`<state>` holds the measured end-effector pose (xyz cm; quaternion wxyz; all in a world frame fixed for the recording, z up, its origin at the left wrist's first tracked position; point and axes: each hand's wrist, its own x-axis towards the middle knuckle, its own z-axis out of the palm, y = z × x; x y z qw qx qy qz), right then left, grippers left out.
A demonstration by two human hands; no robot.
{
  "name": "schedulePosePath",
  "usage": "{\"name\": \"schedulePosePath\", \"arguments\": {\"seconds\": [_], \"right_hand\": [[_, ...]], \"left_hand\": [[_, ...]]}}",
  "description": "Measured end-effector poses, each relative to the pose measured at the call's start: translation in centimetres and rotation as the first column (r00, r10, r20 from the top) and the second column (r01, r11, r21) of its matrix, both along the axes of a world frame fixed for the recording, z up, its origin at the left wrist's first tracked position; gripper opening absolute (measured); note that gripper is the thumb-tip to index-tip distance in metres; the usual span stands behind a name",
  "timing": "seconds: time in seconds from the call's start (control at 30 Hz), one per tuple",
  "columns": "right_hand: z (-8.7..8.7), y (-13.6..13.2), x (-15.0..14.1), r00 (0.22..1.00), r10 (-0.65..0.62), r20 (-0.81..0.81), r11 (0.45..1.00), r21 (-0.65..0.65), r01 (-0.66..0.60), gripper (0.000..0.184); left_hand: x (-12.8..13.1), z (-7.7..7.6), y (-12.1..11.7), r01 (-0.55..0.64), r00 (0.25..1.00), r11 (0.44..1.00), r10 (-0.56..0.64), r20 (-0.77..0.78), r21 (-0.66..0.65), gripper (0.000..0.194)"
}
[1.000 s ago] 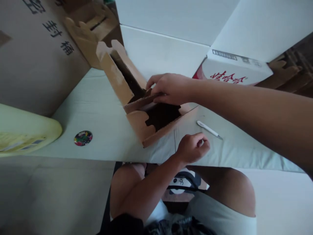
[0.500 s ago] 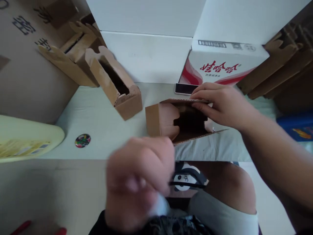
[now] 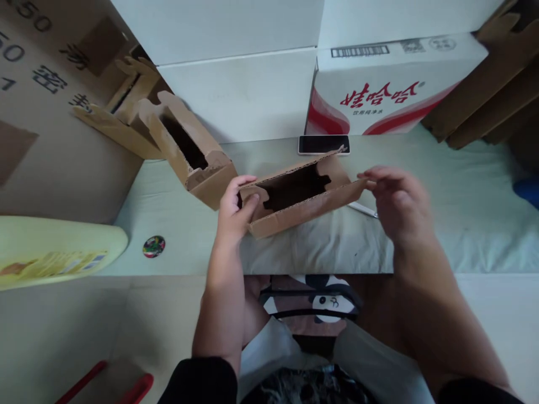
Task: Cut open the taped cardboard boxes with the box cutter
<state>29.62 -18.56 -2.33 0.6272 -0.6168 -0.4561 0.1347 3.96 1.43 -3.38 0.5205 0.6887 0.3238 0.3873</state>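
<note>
The open carton (image 3: 309, 212) is over the pale green cloth (image 3: 475, 224); whether it touches, I can't tell. The left hand (image 3: 236, 210) clasps its left end, inside and out, presumably for steadiness, while the right hand (image 3: 402, 205), loosely curled, pinches its right corner, likely controlling the angle.

plain black fabric sleeves (image 3: 202, 381) at seven and four o'clock, mottled black-and-grey fabric top (image 3: 311, 387) at six, pale grey cloth shorts (image 3: 374, 365) at five.

one head-worn camera faces forward and down, with the left hand (image 3: 233, 212) and right hand (image 3: 402, 205) close below.
</note>
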Motion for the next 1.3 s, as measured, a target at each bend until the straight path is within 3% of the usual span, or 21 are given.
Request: {"name": "schedulePosePath", "arguments": {"seconds": [0.07, 0.13, 0.27, 0.4, 0.6, 0.73, 0.87, 0.97, 1.13, 1.2, 1.3], "right_hand": [[-2.1, -0.1, -0.5, 0.998, 0.048, -0.028, 0.999, -0.003, -0.048, 0.052], [-3.0, 0.3, -1.2, 0.999, 0.054, 0.001, 0.998, -0.043, -0.054, 0.051], [-3.6, 1.4, -1.9, 0.99, -0.054, 0.128, 0.995, -0.082, 0.064, 0.037], [-4.3, 1.9, -1.9, 0.979, -0.105, 0.176, 0.994, -0.006, 0.108, 0.032], [-4.9, 2.1, -1.8, 0.974, -0.094, 0.207, 0.994, -0.036, 0.104, 0.04], [-5.9, 2.1, -1.8, 0.993, -0.046, 0.107, 0.998, -0.037, 0.051, 0.056], [-7.1, 2.0, -1.6, 1.0, 0.003, -0.016, 0.992, -0.124, -0.005, 0.079], [-7.5, 2.1, -1.2, 0.992, 0.046, -0.119, 0.985, -0.163, -0.066, 0.08], [-7.5, 2.5, -1.1, 0.943, 0.133, -0.304, 0.956, -0.21, -0.203, 0.066], [-7.5, 2.8, -1.4, 0.879, 0.19, -0.437, 0.945, -0.16, -0.284, 0.066], [-7.5, 3.6, -1.8, 0.83, 0.197, -0.522, 0.968, -0.033, -0.25, 0.073]], "left_hand": [[0.3, -0.3, 0.1, -0.024, 0.998, 1.0, 0.025, 0.054, -0.019, 0.03], [0.8, -0.3, 0.1, -0.059, 0.993, 0.998, 0.059, 0.101, -0.004, 0.024], [1.7, -0.2, 0.1, -0.067, 0.991, 0.998, 0.066, 0.114, 0.005, 0.02], [2.1, -0.4, -0.2, -0.045, 0.983, 0.999, 0.04, 0.181, 0.022, 0.051], [1.7, -0.6, -0.6, -0.059, 0.998, 0.996, 0.057, 0.026, 0.069, 0.033], [1.7, -0.8, -0.4, -0.073, 0.994, 0.996, 0.069, 0.081, 0.051, 0.034], [1.3, -1.8, 0.7, -0.063, 0.98, 0.998, 0.065, 0.188, -0.018, 0.041], [0.5, -2.8, 1.9, -0.055, 0.963, 0.996, 0.072, 0.258, -0.074, 0.049], [-0.7, -3.4, 3.0, -0.053, 0.957, 0.99, 0.089, 0.277, -0.132, 0.052], [-1.0, -3.4, 3.2, -0.067, 0.945, 0.981, 0.121, 0.304, -0.183, 0.052], [-1.2, -3.1, 3.1, -0.084, 0.927, 0.966, 0.166, 0.336, -0.244, 0.05]]}}
